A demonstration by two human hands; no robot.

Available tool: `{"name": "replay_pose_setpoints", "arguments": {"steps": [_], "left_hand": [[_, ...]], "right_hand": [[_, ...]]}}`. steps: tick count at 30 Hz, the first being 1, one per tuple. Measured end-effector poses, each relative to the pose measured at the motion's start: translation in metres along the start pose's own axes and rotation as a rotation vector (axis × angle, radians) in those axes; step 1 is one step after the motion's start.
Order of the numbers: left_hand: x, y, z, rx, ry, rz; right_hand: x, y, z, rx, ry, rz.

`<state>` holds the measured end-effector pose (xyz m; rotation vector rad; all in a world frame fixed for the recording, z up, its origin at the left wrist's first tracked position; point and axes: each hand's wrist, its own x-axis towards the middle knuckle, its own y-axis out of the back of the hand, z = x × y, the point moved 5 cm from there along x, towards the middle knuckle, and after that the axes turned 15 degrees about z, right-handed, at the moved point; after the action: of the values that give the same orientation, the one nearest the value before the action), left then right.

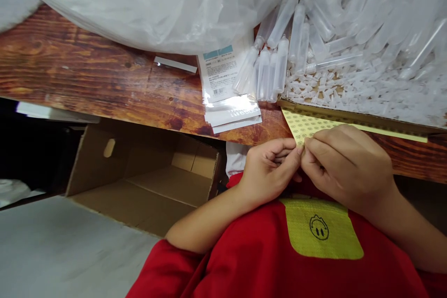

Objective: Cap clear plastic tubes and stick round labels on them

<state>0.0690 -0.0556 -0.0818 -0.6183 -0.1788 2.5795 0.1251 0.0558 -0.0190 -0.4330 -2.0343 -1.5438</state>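
Note:
A yellow sticker sheet (303,122) printed with rows of small round marks lies at the table's front edge, partly under a shallow carton. My left hand (270,165) is closed, with thumb and fingertips pinched at the sheet's near corner. Right beside it, my right hand (349,163) is closed too, its thumb and forefinger pinching the same corner and its back covering part of the sheet. The fingertips of both hands nearly meet. Whether a single sticker is between them is hidden.
Clear plastic tubes (281,63) lie on printed pouches (223,74). The carton (352,109) holds many tubes and small caps (328,95). A large plastic bag (157,4) covers the table's back. A white strip (175,64) lies left. Below stands an open cardboard box (150,172).

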Motion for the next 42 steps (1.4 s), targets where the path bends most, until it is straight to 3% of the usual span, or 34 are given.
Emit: {"name": "replay_pose_setpoints", "arguments": {"steps": [13,18,21,25,27,32,35,37,39,42], "left_hand": [[0.000,0.001,-0.004,-0.013,0.077,0.001],[0.000,0.014,0.009,0.224,0.057,0.014],[0.003,0.024,0.038,0.627,-0.127,0.005],[0.018,0.034,0.091,1.005,-0.539,0.307],[0.028,0.030,0.111,1.153,-0.735,0.353],[0.055,0.026,0.139,1.391,-1.045,-0.093],[0.074,0.044,0.151,1.522,-1.044,-0.218],[0.088,0.055,0.155,1.610,-1.032,-0.206],[0.096,0.055,0.155,1.711,-1.156,-0.276],[0.100,0.041,0.146,1.749,-1.334,-0.653]], "right_hand": [[-0.001,0.003,0.011,0.144,-0.236,0.183],[-0.011,0.009,0.017,0.184,-0.323,0.277],[-0.018,0.008,0.018,0.195,-0.283,0.235],[-0.023,0.006,0.013,0.162,-0.156,0.215],[-0.023,0.005,0.011,0.156,-0.109,0.220],[-0.027,0.005,0.012,0.204,-0.094,0.209],[-0.032,0.008,0.016,0.268,-0.106,0.232],[-0.034,0.009,0.019,0.292,-0.100,0.243],[-0.034,0.009,0.021,0.303,-0.089,0.248],[-0.031,0.008,0.023,0.312,-0.083,0.259]]}}
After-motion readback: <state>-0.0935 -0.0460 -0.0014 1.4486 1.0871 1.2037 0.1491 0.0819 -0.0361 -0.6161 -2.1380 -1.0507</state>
